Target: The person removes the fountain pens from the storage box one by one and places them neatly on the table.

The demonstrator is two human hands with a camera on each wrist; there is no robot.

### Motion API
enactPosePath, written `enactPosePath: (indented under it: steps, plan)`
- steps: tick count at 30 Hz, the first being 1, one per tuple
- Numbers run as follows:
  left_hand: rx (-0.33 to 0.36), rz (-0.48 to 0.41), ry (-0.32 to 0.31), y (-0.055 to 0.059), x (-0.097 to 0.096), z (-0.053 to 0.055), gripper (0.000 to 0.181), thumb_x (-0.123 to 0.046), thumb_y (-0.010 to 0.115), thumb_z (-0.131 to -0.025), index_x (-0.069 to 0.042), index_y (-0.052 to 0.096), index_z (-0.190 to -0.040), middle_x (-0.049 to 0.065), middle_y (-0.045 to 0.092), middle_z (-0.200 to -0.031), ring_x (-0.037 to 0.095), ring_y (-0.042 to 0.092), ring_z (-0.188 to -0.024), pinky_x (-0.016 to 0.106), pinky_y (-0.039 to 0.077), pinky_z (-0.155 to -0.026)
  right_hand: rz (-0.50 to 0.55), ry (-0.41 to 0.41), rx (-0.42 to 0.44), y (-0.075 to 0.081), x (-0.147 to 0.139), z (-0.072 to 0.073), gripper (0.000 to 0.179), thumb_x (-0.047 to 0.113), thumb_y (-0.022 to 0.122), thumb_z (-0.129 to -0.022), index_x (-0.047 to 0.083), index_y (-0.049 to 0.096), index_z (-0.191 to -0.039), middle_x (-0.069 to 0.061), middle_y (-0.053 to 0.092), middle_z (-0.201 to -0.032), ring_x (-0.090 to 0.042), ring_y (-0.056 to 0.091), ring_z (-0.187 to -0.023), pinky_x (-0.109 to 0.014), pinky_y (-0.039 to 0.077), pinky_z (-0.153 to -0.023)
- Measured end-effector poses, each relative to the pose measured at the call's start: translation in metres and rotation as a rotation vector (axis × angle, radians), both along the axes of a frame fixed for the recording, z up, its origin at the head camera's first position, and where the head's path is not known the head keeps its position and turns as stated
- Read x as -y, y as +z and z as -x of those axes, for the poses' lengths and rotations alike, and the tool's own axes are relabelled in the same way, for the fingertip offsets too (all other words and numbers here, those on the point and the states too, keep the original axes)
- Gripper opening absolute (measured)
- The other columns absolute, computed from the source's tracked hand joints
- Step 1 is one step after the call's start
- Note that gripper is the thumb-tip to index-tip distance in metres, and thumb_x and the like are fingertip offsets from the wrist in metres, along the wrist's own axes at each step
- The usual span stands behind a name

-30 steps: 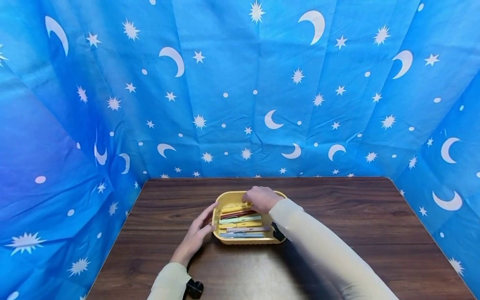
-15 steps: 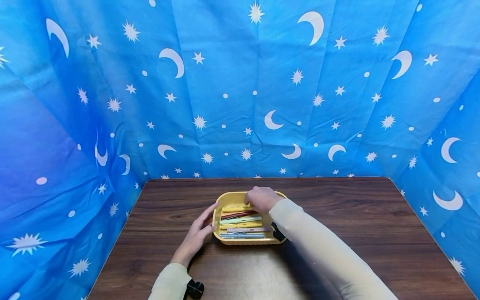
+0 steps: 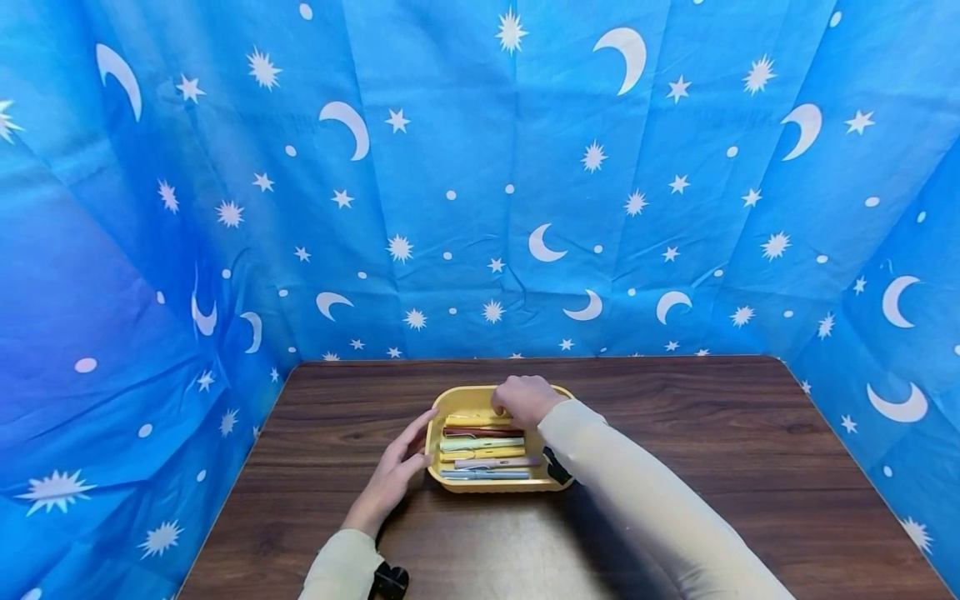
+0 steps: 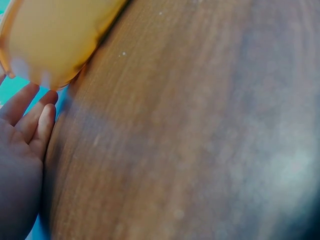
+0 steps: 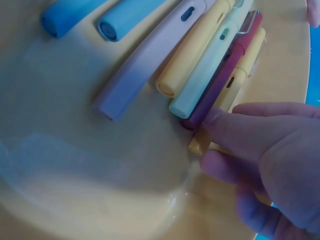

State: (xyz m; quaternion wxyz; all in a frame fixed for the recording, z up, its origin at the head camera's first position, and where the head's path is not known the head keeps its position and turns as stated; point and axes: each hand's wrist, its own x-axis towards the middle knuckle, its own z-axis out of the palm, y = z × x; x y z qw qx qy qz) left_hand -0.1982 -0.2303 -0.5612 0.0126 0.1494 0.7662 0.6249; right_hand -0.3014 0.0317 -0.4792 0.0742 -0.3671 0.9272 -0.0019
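In the head view a yellow tray holds several pens lying side by side. My right hand reaches into its far side. The right wrist view shows that thumb and fingers pinching the barrel end of the outermost yellow pen. Next to it lie a dark red pen, a mint green pen, another yellow pen, a lilac pen and blue pens. My left hand touches the tray's left end with fairly straight fingers, its palm off the table.
The tray stands on a dark wooden table, toward its far edge. A blue curtain with moons and stars rises behind and on both sides. A small black device sits at my left wrist.
The far yellow pen has gone from slanted to nearly level, and the dark red pen beside it lies straighter. My right hand has shifted slightly right; my left hand stays at the tray.
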Motion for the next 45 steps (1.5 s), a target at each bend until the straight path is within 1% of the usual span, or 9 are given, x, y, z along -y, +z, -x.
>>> enactPosePath:
  steps: [7,14,17,21,25,31,35,41,45]
  plan:
    - [0.006,0.016,0.008,0.000,0.000,0.000,0.074,0.002,0.054,-0.094,-0.022,0.041,-0.163,0.010,0.034,-0.169,0.035,0.038,-0.152,0.016,0.039,-0.111,-0.023,-0.016,-0.002,-0.001,0.001,0.001,0.009,0.014,0.083,-0.090,0.020,0.076,-0.090,0.008,0.068,-0.083,-0.012,0.057,-0.073,-0.031,0.054,-0.068]
    - [-0.004,0.017,0.005,0.001,0.000,0.000,0.075,0.003,0.054,-0.094,-0.020,0.040,-0.163,0.011,0.034,-0.169,0.036,0.038,-0.152,0.015,0.039,-0.111,-0.025,-0.047,0.034,-0.002,0.001,0.000,0.009,0.015,0.085,-0.089,0.019,0.077,-0.089,0.007,0.065,-0.081,-0.013,0.053,-0.072,-0.031,0.050,-0.066]
    - [-0.006,0.014,0.006,0.001,0.000,0.000,0.075,0.003,0.054,-0.093,-0.019,0.040,-0.163,0.012,0.034,-0.169,0.036,0.037,-0.152,0.015,0.038,-0.112,-0.005,-0.046,0.060,-0.002,0.000,0.000,0.019,0.012,0.084,-0.089,0.018,0.070,-0.078,0.007,0.054,-0.071,-0.013,0.045,-0.067,-0.029,0.040,-0.060]
    - [0.000,0.013,0.010,0.002,0.000,0.000,0.075,0.003,0.055,-0.093,-0.019,0.040,-0.163,0.012,0.034,-0.169,0.035,0.037,-0.152,0.015,0.038,-0.112,0.026,-0.029,0.100,-0.001,-0.002,0.000,0.039,0.008,0.080,-0.089,0.018,0.051,-0.065,0.005,0.030,-0.062,-0.014,0.032,-0.059,-0.030,0.025,-0.056]
    - [0.005,0.006,0.008,0.002,0.000,0.000,0.075,0.003,0.055,-0.093,-0.019,0.040,-0.163,0.012,0.034,-0.169,0.035,0.037,-0.152,0.015,0.039,-0.111,0.035,-0.011,0.125,-0.001,-0.002,-0.001,0.044,0.006,0.076,-0.089,0.018,0.043,-0.062,0.005,0.021,-0.061,-0.014,0.025,-0.057,-0.031,0.019,-0.056]
    - [0.000,-0.011,0.007,0.000,0.001,0.000,0.075,0.004,0.055,-0.092,-0.018,0.041,-0.163,0.014,0.034,-0.169,0.037,0.038,-0.151,0.016,0.040,-0.111,-0.018,0.003,0.112,-0.002,0.000,-0.003,0.042,0.012,0.077,-0.091,0.019,0.048,-0.062,0.005,0.021,-0.063,-0.013,0.025,-0.057,-0.028,0.022,-0.056]
    - [-0.002,-0.023,0.004,-0.001,0.000,0.000,0.076,0.005,0.055,-0.092,-0.017,0.040,-0.163,0.015,0.034,-0.169,0.037,0.038,-0.151,0.016,0.040,-0.111,-0.035,-0.015,0.106,0.000,0.002,-0.006,0.038,0.017,0.080,-0.092,0.019,0.054,-0.064,0.006,0.028,-0.061,-0.013,0.032,-0.057,-0.027,0.028,-0.056]
    - [0.007,-0.025,0.010,0.000,0.000,-0.001,0.075,0.004,0.055,-0.092,-0.017,0.041,-0.163,0.016,0.035,-0.168,0.037,0.039,-0.151,0.017,0.041,-0.110,0.010,-0.061,0.102,0.001,0.003,-0.009,0.040,0.022,0.083,-0.091,0.020,0.053,-0.066,0.007,0.033,-0.062,-0.013,0.035,-0.058,-0.027,0.031,-0.055]
    - [0.008,-0.015,0.014,0.000,0.000,0.000,0.075,0.004,0.056,-0.093,-0.018,0.041,-0.163,0.015,0.035,-0.168,0.037,0.040,-0.150,0.016,0.041,-0.110,0.076,-0.083,0.103,0.003,0.000,-0.011,0.031,0.027,0.087,-0.088,0.017,0.062,-0.070,0.006,0.048,-0.066,-0.012,0.045,-0.062,-0.027,0.038,-0.057]
